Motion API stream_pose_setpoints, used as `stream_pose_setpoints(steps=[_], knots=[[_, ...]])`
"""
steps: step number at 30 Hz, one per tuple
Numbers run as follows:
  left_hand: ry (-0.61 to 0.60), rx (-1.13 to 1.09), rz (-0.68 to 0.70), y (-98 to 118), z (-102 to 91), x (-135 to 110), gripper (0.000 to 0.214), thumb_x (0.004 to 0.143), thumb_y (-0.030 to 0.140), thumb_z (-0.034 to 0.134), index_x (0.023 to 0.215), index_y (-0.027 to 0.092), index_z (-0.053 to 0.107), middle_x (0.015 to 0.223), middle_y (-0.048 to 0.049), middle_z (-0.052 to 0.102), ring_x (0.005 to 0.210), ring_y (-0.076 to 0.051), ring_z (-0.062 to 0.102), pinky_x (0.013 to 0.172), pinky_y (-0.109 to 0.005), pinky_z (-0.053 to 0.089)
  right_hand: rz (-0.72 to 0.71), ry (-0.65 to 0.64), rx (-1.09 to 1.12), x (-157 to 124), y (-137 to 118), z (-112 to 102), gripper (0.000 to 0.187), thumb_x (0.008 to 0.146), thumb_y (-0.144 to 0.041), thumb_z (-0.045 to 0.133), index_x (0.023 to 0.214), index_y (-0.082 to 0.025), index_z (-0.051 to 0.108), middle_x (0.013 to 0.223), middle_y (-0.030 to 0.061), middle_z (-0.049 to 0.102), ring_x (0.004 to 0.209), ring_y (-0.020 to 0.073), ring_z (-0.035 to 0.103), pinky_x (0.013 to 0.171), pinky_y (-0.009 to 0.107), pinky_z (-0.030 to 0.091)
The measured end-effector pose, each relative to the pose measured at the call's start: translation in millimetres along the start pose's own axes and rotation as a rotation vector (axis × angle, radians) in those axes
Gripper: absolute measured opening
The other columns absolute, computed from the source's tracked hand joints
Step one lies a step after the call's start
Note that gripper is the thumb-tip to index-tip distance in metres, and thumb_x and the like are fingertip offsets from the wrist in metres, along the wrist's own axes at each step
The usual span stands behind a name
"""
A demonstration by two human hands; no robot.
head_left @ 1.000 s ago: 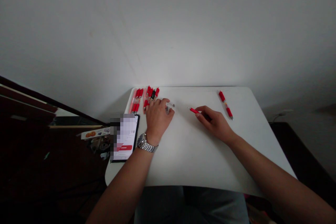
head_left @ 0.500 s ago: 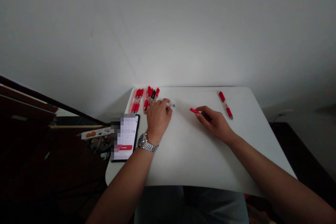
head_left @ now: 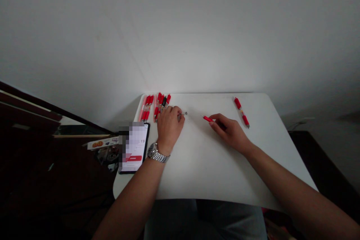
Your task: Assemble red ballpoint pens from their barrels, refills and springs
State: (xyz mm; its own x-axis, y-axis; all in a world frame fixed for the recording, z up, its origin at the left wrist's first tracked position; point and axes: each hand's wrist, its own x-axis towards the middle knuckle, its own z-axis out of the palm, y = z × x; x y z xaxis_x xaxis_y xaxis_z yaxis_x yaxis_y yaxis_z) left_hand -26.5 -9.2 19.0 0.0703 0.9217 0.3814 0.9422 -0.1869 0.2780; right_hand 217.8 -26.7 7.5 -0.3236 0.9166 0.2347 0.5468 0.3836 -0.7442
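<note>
My left hand (head_left: pixel 168 126), with a metal watch on its wrist, rests on the white table (head_left: pixel 208 157) with its fingers pinched on a small silvery pen part (head_left: pixel 184 113). Just behind it lies a pile of several red pens (head_left: pixel 154 105) at the table's back left. My right hand (head_left: pixel 230 130) lies to the right, closed on a red pen piece (head_left: pixel 207 118) whose tip points left toward the left hand. The two hands are a short way apart.
One red pen (head_left: pixel 242 112) lies alone at the back right of the table. A phone (head_left: pixel 134 147) with a lit screen lies at the left edge. A white wall stands right behind the table. Dark furniture and clutter fill the left.
My left hand has shifted slightly and closed its fingertips on the small silvery part. My right hand and the red piece have hardly moved.
</note>
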Motion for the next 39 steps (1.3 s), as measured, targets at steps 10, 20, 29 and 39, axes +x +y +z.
stream_pose_setpoints(steps=[10, 20, 29, 39], knots=[[0.004, 0.011, -0.003, -1.2, 2.6, 0.5, 0.01, 0.095, 0.028, 0.063, 0.088, 0.021, 0.064, 0.091, -0.0071, 0.067, 0.09, -0.027, 0.062, 0.079, -0.04, 0.044, -0.009, -0.003, -0.01, -0.6, 0.9, -0.5, 0.032, 0.103, -0.046, 0.052, 0.114, -0.019, 0.064, 0.066, -0.0043, 0.05, 0.056, 0.0105, 0.043, 0.057, 0.026, 0.035], [-0.027, 0.045, -0.033, 3.9, -1.6, -0.6, 0.005, 0.087, 0.024, 0.067, 0.089, 0.021, 0.064, 0.093, -0.0058, 0.068, 0.096, -0.028, 0.062, 0.081, -0.041, 0.045, -0.002, -0.013, -0.002, 0.2, 0.4, -0.9, 0.032, 0.103, -0.046, 0.051, 0.114, -0.019, 0.063, 0.066, -0.0043, 0.05, 0.056, 0.0109, 0.043, 0.056, 0.026, 0.034], [-0.037, 0.04, -0.043, 5.1, -2.6, -0.4, 0.004, 0.091, 0.023, 0.062, 0.088, 0.022, 0.064, 0.094, -0.0055, 0.07, 0.097, -0.027, 0.062, 0.082, -0.041, 0.044, -0.013, -0.004, -0.006, 0.1, -0.6, -1.2, 0.033, 0.103, -0.047, 0.051, 0.113, -0.019, 0.064, 0.066, -0.0043, 0.049, 0.056, 0.0109, 0.043, 0.056, 0.026, 0.035], [-0.017, -0.023, -0.009, 2.3, 2.9, 0.2, 0.005, 0.091, 0.023, 0.063, 0.088, 0.021, 0.065, 0.092, -0.0072, 0.069, 0.094, -0.028, 0.061, 0.083, -0.041, 0.044, -0.005, -0.01, -0.022, 0.7, -2.1, -1.9, 0.035, 0.103, -0.049, 0.049, 0.113, -0.019, 0.064, 0.066, -0.0039, 0.05, 0.056, 0.0113, 0.043, 0.055, 0.026, 0.035]])
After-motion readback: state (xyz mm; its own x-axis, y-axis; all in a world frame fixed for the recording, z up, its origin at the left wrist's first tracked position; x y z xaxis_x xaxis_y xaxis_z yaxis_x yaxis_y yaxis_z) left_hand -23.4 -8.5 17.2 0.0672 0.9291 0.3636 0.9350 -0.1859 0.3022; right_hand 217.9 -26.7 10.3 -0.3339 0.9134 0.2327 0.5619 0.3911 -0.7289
